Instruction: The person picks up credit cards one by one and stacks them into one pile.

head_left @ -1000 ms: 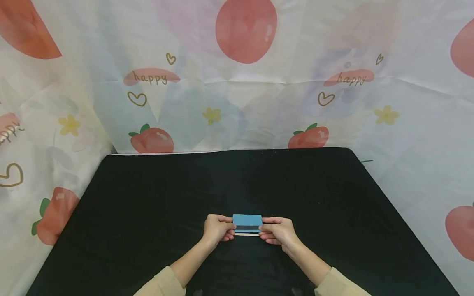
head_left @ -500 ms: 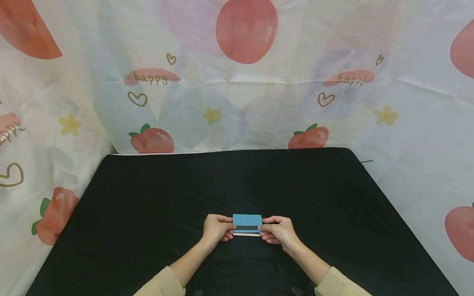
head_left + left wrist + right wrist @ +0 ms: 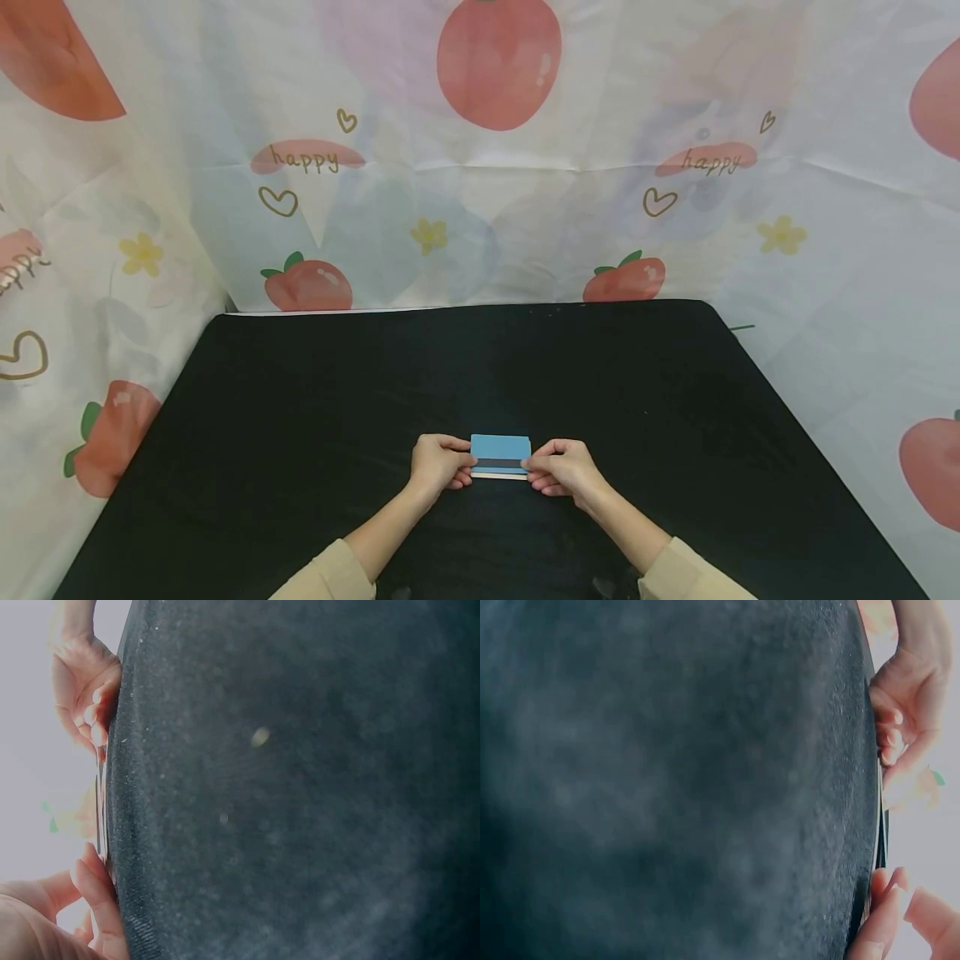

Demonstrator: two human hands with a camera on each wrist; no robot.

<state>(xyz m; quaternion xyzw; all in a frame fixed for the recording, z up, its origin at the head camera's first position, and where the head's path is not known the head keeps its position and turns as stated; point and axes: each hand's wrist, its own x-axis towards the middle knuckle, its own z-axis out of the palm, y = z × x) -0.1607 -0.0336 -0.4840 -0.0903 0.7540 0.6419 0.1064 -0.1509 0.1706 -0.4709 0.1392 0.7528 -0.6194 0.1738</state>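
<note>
A blue card (image 3: 500,447) with a dark stripe across it lies between my hands, low in the middle of the head view. A pale strip (image 3: 499,477) shows along its near edge, as of another flat piece beneath. My left hand (image 3: 437,463) pinches the left end, thumb on top. At the opposite end, my right hand (image 3: 567,468) pinches the card with its thumb over the right edge. Edge-on in the left wrist view, thin layers (image 3: 101,806) with a gap between them span the two hands, close to the black surface. Parts of the fingers are hidden under the card.
A black-covered table (image 3: 360,375) extends around the hands. Behind it and at both sides hangs a pale cloth (image 3: 525,200) printed with fruit, hearts and flowers. Two small dark objects (image 3: 602,587) show at the near edge, too indistinct to name.
My right hand's fingers have shifted slightly at the card's right end, the thumb a little further onto it. The left hand and the blue card stay almost in place.
</note>
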